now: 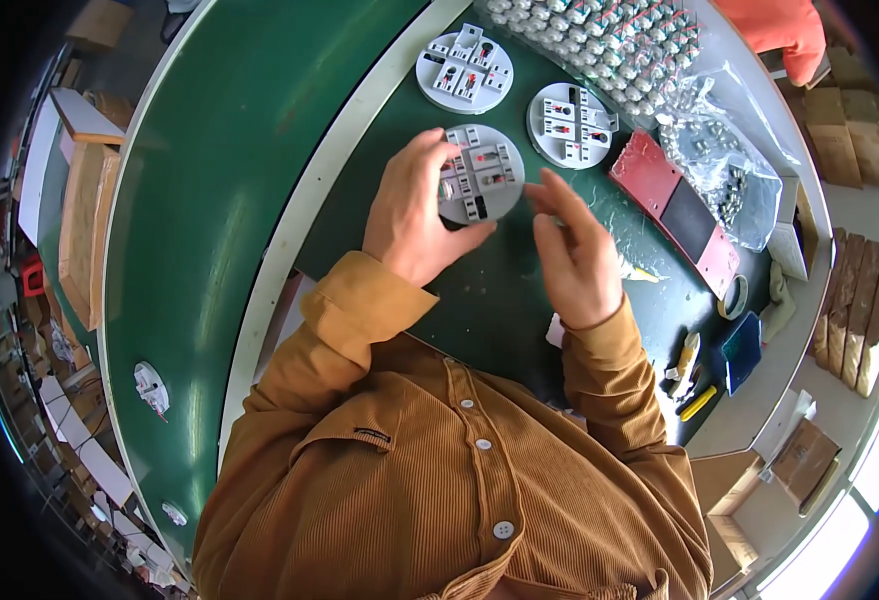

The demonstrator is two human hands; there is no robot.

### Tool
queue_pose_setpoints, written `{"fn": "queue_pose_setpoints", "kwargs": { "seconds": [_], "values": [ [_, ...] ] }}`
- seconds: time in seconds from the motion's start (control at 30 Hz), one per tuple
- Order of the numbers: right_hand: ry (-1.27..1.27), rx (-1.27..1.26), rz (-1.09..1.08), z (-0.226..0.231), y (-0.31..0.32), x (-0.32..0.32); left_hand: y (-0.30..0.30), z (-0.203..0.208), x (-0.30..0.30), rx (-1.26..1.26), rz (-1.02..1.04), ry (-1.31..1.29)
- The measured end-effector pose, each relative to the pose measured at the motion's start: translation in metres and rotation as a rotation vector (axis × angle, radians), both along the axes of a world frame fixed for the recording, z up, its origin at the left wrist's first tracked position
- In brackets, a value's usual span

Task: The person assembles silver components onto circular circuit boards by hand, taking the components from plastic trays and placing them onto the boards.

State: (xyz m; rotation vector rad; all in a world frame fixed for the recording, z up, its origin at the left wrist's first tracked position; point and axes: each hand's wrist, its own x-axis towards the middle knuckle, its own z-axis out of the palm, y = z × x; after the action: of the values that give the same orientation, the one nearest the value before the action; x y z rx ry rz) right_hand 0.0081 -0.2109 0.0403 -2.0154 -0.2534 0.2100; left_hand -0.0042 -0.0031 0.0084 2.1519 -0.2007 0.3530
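My left hand [412, 205] is closed around the left edge of a round grey plastic disc [488, 186], thumb at the near rim and fingers at the far left. Small square blocks with red and black parts are set on the disc's top. My right hand [578, 245] is off to the disc's right with its fingers apart and holds nothing. Beyond them lie two similar discs: one round disc [464, 72] at the far left, another disc [570, 128] to its right.
Many small metallic parts in a clear tray [615, 50] line the far edge. A plastic bag of parts [725, 185] and a red board with a dark panel [675, 205] lie at right. Nearer are a yellow knife [698, 403] and a tape roll [733, 297]. A green conveyor belt [210, 200] runs along the left.
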Motion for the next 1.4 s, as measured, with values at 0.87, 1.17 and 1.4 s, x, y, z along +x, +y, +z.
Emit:
{"fn": "queue_pose_setpoints", "kwargs": {
  "seconds": [0.87,1.17,1.4],
  "values": [
    [0.513,1.255,-0.11,0.001,0.028,-0.025,-0.006,0.042,0.0,-0.146,-0.472,-0.295],
    [0.747,1.644,-0.218,0.008,0.041,-0.023,0.008,0.054,0.006,-0.108,-0.392,-0.308],
    [0.459,0.809,-0.078,0.004,0.029,-0.024,0.024,0.067,0.002,-0.317,0.05,0.361]
  ]
}}
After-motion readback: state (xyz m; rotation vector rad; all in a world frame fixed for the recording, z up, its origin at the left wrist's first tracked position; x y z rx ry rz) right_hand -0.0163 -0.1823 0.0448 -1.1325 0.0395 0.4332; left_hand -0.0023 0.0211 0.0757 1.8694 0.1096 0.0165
